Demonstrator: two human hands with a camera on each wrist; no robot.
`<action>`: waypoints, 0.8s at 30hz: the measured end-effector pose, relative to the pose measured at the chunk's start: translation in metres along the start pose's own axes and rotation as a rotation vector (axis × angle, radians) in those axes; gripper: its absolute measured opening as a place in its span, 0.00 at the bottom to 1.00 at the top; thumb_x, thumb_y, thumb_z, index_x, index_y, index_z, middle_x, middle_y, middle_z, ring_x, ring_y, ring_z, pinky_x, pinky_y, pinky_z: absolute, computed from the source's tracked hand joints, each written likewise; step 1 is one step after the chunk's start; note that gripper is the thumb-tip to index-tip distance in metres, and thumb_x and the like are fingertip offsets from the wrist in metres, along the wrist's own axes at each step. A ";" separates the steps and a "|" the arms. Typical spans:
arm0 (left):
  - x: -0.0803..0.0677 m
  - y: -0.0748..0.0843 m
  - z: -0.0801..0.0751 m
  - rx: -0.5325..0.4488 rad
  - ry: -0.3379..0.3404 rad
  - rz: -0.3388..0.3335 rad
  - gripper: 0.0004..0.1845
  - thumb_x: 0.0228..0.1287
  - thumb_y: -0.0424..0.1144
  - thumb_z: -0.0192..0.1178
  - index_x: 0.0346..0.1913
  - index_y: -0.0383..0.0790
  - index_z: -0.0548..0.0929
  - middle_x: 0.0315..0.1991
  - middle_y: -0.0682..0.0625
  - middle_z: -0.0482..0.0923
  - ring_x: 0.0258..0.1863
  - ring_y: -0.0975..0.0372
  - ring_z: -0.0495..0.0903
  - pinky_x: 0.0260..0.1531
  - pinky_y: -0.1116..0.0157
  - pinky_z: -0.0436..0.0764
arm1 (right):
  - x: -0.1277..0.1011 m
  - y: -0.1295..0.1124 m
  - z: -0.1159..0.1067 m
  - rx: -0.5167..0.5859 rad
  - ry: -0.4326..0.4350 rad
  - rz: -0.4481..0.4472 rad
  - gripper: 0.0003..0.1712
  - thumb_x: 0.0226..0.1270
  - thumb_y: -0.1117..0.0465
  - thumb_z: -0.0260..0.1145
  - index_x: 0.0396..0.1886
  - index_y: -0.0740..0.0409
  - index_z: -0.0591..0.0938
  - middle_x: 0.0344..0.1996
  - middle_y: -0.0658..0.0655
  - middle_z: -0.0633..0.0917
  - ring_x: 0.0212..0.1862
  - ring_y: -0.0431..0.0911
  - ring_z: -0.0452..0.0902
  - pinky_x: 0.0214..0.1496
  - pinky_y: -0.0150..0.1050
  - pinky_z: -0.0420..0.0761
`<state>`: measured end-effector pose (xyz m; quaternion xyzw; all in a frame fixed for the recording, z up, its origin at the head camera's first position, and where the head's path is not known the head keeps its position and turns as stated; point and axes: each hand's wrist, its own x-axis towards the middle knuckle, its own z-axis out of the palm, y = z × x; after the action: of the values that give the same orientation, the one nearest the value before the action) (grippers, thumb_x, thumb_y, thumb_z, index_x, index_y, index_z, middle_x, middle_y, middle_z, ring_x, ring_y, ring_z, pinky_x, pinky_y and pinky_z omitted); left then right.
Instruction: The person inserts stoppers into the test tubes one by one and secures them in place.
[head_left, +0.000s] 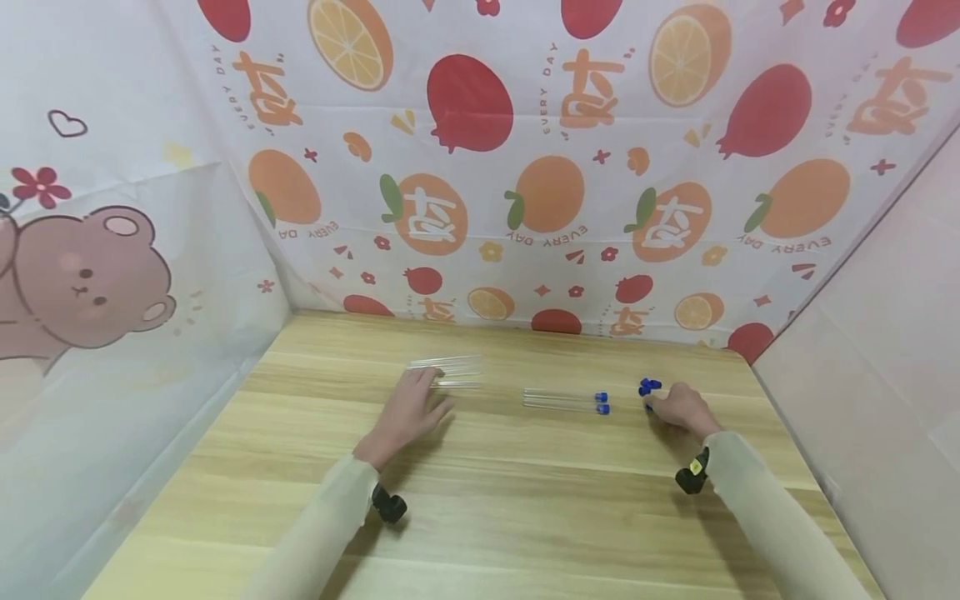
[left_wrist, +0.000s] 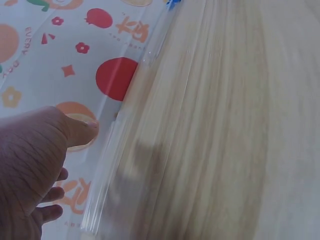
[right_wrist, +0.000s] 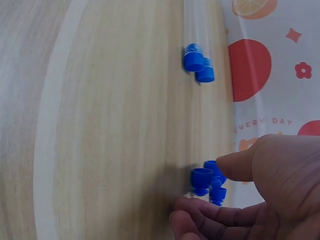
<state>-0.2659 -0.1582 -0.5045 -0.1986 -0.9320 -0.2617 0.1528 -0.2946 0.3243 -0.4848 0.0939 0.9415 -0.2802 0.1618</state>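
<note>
Several clear test tubes (head_left: pixel 459 385) lie side by side at the left of the table. My left hand (head_left: pixel 411 406) hovers over their near end, its thumb apart from the fingers. In the left wrist view the tubes (left_wrist: pixel 102 185) lie beside that hand. Two more test tubes (head_left: pixel 558 400), fitted with blue caps (head_left: pixel 603 409), lie in the middle. On the right, my right hand (head_left: pixel 678 407) reaches to a small cluster of loose blue caps (head_left: pixel 647 387). The right wrist view has these caps (right_wrist: pixel 201 176) between the spread thumb and fingers, which hold nothing.
The wooden table (head_left: pixel 480 508) ends at a back wall hung with fruit-print cloth (head_left: pixel 480 275). A bear-print cloth (head_left: pixel 90 283) covers the left side, and a pale wall (head_left: pixel 885 375) stands on the right.
</note>
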 end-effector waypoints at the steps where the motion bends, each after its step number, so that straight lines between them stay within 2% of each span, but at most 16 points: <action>1: -0.001 0.000 -0.001 0.006 0.000 -0.001 0.27 0.60 0.40 0.72 0.59 0.31 0.76 0.54 0.36 0.81 0.58 0.44 0.77 0.62 0.46 0.77 | 0.000 0.001 0.001 -0.008 0.003 0.005 0.25 0.72 0.47 0.58 0.15 0.53 0.73 0.11 0.48 0.72 0.16 0.40 0.68 0.18 0.31 0.68; 7: -0.002 -0.003 -0.004 0.019 -0.012 -0.027 0.26 0.61 0.40 0.72 0.58 0.31 0.78 0.56 0.36 0.81 0.60 0.43 0.77 0.65 0.44 0.76 | 0.001 -0.003 0.003 -0.044 0.015 0.031 0.23 0.71 0.48 0.60 0.19 0.54 0.71 0.14 0.50 0.75 0.17 0.40 0.73 0.19 0.30 0.72; 14: -0.003 -0.007 -0.005 0.031 -0.014 -0.047 0.23 0.60 0.38 0.72 0.55 0.31 0.79 0.55 0.36 0.82 0.60 0.42 0.77 0.64 0.44 0.76 | 0.002 -0.004 0.004 -0.074 0.020 0.024 0.18 0.67 0.57 0.62 0.17 0.54 0.72 0.14 0.50 0.75 0.17 0.41 0.72 0.18 0.29 0.72; 24: -0.006 -0.015 -0.004 0.073 -0.023 -0.080 0.22 0.59 0.37 0.72 0.54 0.31 0.80 0.54 0.35 0.82 0.58 0.42 0.78 0.62 0.44 0.77 | 0.002 0.001 0.002 -0.104 -0.003 -0.006 0.27 0.70 0.60 0.59 0.08 0.49 0.67 0.08 0.45 0.68 0.14 0.38 0.65 0.18 0.29 0.67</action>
<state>-0.2666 -0.1737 -0.5095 -0.1586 -0.9498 -0.2313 0.1387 -0.2952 0.3245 -0.4878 0.0820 0.9549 -0.2314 0.1669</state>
